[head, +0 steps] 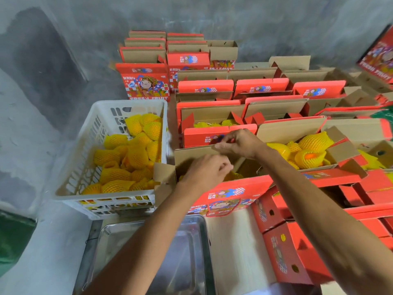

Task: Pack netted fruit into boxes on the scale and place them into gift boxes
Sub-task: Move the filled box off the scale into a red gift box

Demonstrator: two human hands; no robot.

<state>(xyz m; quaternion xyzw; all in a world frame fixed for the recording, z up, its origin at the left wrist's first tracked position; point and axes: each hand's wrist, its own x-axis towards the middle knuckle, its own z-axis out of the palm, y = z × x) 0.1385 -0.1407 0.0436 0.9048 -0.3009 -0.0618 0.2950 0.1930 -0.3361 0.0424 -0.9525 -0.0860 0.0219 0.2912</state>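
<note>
Red gift box being filled: left hand curled inside over netted fruit, right hand pinching rear flap. Next: probably close flaps.

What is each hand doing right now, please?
Left hand: fingers curled, reaching into the open gift box; what it holds cannot be told.
Right hand: pinches the box's back flap.
</note>
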